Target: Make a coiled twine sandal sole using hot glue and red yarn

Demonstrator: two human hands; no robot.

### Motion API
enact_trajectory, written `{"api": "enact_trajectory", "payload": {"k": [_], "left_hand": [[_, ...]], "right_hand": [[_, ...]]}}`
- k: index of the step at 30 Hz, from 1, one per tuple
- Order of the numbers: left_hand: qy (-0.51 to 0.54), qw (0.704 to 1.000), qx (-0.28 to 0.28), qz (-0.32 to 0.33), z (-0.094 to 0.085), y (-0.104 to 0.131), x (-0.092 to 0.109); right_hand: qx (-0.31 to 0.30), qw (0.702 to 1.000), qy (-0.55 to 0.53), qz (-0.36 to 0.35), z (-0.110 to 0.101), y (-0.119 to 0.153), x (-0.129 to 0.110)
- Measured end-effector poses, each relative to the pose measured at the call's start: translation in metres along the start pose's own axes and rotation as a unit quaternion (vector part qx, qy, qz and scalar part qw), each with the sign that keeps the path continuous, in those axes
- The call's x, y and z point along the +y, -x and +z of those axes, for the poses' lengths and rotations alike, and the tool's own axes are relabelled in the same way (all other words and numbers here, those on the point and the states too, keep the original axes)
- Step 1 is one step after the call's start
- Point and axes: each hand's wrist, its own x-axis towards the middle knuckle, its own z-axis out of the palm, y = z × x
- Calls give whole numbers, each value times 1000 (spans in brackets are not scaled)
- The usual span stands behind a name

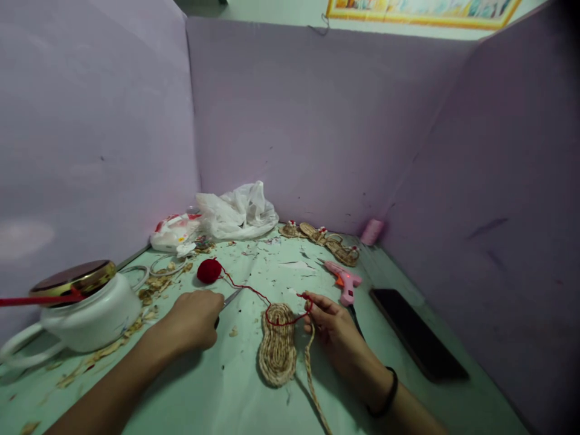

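Note:
A sole-shaped piece of coiled tan rope (pixel 277 353) lies on the pale green table between my hands. Red yarn (pixel 247 288) runs from a red ball (pixel 209 271) across the top of the sole to my right hand (pixel 338 335). The fingertips of that hand pinch the yarn beside the sole, and a braided tan cord (pixel 309 368) hangs down under them. My left hand (pixel 194 317), closed around a dark handle, is left of the sole; a metal blade (pixel 233 297) points away from it, probably scissors.
A pink glue gun (pixel 344 281) and a dark phone (pixel 417 333) lie on the right. At the left stands a white lidded pot (pixel 97 317). Woven sandals (pixel 342 249), a pink spool (pixel 372 232) and a white plastic bag (pixel 240 211) are near the back wall.

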Motion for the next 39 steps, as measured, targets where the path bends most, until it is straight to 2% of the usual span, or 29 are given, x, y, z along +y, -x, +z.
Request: {"api": "enact_trajectory", "payload": {"k": [5,9,12,15,18,21,24,27,31,34,36,39], "left_hand": [[41,999,-4,19,-4,3,-19],[176,983,20,43,-7,0,-26],[333,941,45,33,-10,-4,-24],[480,874,68,-3,-13,-7,-17],[561,827,48,2,-11,-8,-3],[595,802,-33,45,2,-8,18],[596,792,-107,85,19,-4,38],[616,768,-126,122,31,2,52],[657,729,-162,102,37,4,58],[654,722,-204,93,37,3,59],[650,726,-205,89,35,4,60],[664,726,-137,116,32,9,59]], "right_hand": [[-1,1000,-13,5,1,-2,0],[7,1000,-19,10,-1,-4,2],[9,1000,-17,16,-1,-4,4],[13,1000,-15,21,-1,-4,4],[17,999,-14,28,0,-3,4],[21,999,-17,33,0,-3,3],[32,999,-25,31,-2,-5,3],[47,998,-33,22,-4,-7,3],[54,998,-38,7,-3,-7,3],[54,998,-36,1,-2,-5,4],[53,998,-35,0,-1,-3,5],[58,998,-34,-8,-1,-2,5]]}}
